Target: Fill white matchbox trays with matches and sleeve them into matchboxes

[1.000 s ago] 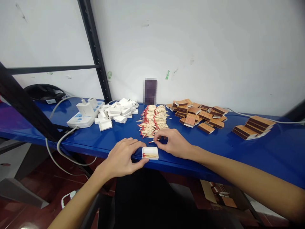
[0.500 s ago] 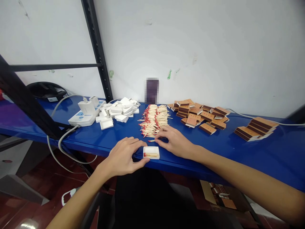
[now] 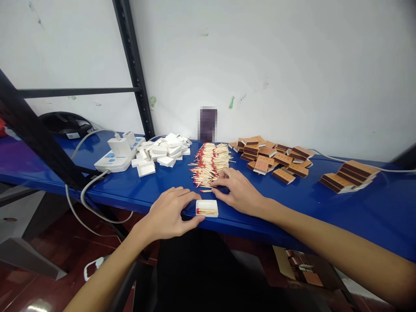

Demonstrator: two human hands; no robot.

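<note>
A small white matchbox tray (image 3: 207, 203) stands at the front edge of the blue shelf, with several red-tipped matches lying along its near side. My left hand (image 3: 172, 212) steadies this tray from the left, thumb at the near side and index finger at the far corner. My right hand (image 3: 235, 190) is at the near end of a big heap of loose matches (image 3: 212, 162). Its thumb and curled index finger are at the end of one match (image 3: 206, 191), whose red head points left. The other fingertips are partly hidden against the heap.
White empty trays (image 3: 162, 149) are piled left of the matches, by a power strip (image 3: 115, 162) with plugs. Brown matchbox sleeves (image 3: 274, 158) lie heaped to the right, beside a row of more boxes (image 3: 351, 175). A black rack post (image 3: 134, 65) rises behind.
My right index finger has lifted slightly from the thumb toward the heap, and the match has shifted a little left. My left hand and the tray keep their places.
</note>
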